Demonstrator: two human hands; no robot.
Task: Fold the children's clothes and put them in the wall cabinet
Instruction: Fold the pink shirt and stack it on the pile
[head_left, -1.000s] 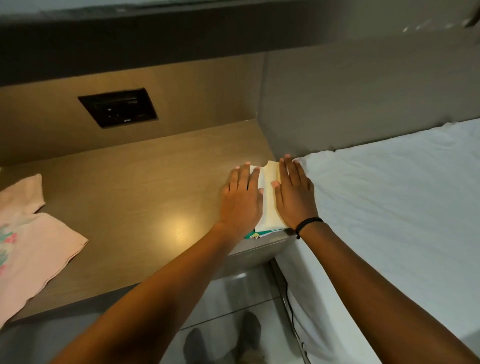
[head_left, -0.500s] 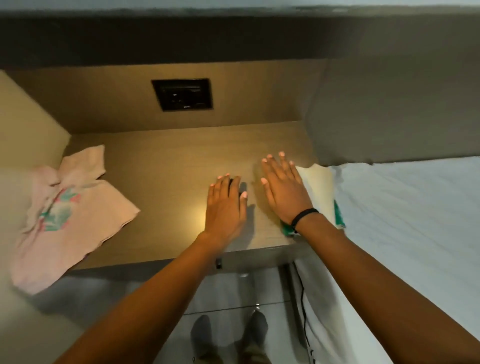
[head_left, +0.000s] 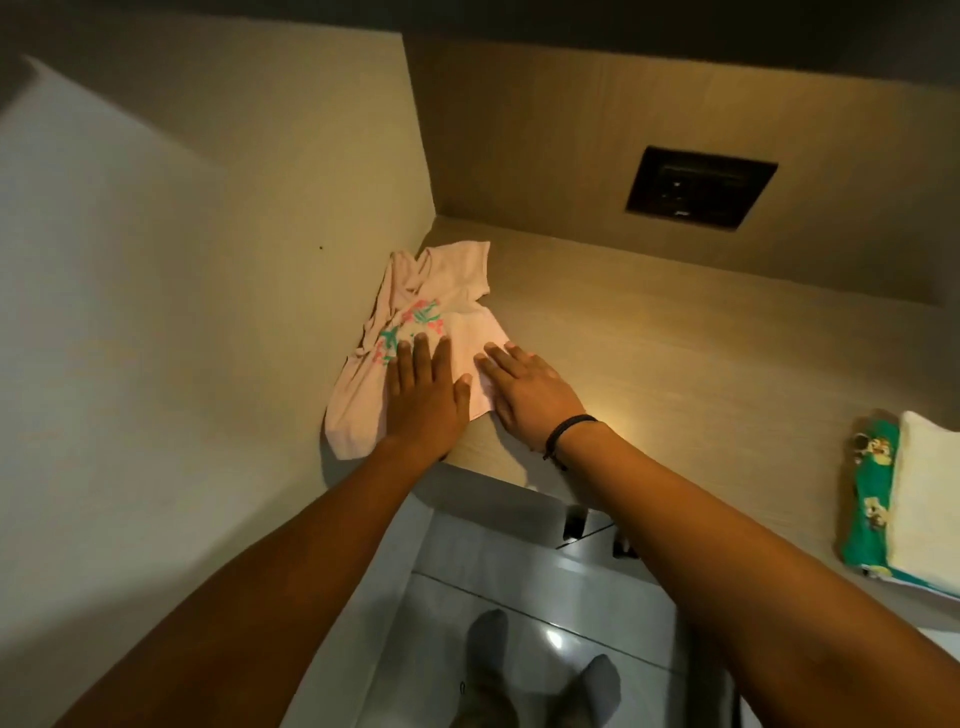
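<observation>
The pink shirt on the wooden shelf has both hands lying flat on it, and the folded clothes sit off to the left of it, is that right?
Not quite. In the head view the folded clothes sit to the right of the pink shirt, not the left. The rest holds: the left hand and right hand lie flat on the shirt, on the wooden shelf.

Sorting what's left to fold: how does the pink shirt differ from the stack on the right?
The pink shirt lies rumpled and unfolded under both hands; the stack is folded, untouched. The shirt is pink with a floral print; the stack shows green cartoon fabric beside cream. Both rest on the wooden shelf.
</observation>
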